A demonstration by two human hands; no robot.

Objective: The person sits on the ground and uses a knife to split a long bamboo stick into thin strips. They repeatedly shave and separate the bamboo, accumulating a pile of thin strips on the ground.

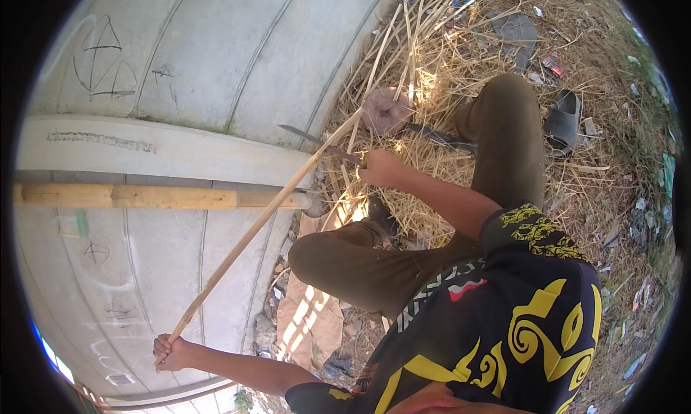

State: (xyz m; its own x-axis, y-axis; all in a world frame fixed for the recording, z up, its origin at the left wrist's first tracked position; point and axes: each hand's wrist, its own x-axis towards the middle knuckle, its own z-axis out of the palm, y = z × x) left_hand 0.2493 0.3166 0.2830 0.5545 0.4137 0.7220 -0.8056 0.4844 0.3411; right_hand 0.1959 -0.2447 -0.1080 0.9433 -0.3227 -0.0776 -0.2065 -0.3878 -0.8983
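Note:
A long, slender bamboo strip (263, 216) slants from the lower left up to a round wooden block (387, 112). My left hand (173, 353) is closed round its lower end, beside the wall. Nearer the block, my right hand (383, 168) is closed on the handle of a knife (301, 134). The long, dark blade crosses the strip near its upper end, pointing toward the wall. Whether the edge is biting into the strip cannot be made out. My bent legs lie on either side of the right hand.
A pale panelled wall (216, 54) runs along the left, with a thick bamboo pole (165, 196) against it. Loose bamboo strips (410, 32) and shavings (432, 173) cover the ground around the block. A grey sandal (563, 122) lies right of my knee, and flattened cardboard (313, 324) lies below my left leg.

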